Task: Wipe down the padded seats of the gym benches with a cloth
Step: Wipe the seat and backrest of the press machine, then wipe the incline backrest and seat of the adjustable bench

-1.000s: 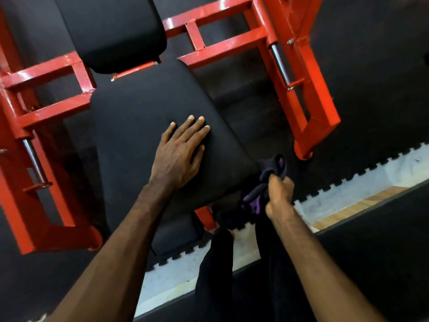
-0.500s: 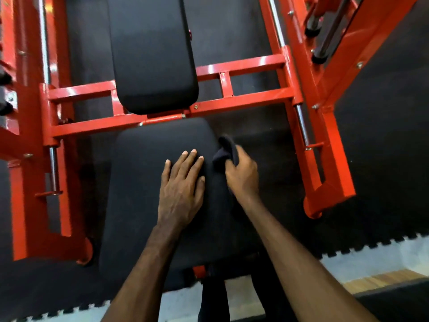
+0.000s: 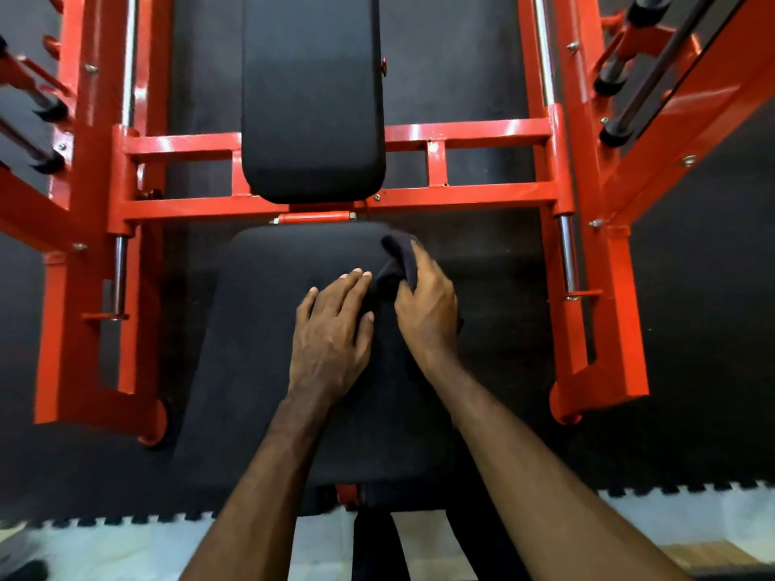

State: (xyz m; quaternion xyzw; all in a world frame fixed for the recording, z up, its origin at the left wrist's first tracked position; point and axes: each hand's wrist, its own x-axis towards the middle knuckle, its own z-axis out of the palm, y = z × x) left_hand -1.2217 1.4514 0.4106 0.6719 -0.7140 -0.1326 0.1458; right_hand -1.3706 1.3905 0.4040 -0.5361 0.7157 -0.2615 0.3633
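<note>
In the head view, the left hand (image 3: 331,337) lies flat with straight fingers on the black padded seat (image 3: 251,350) at the frame's centre. Just beside it, the right hand (image 3: 427,308) grips a bunched dark cloth (image 3: 398,262) at the seat's upper right edge. Above, the black padded backrest (image 3: 312,98) runs to the top edge. The red steel frame (image 3: 469,195) flanks both sides, with dark floor showing between. No readable writing shows.
</note>
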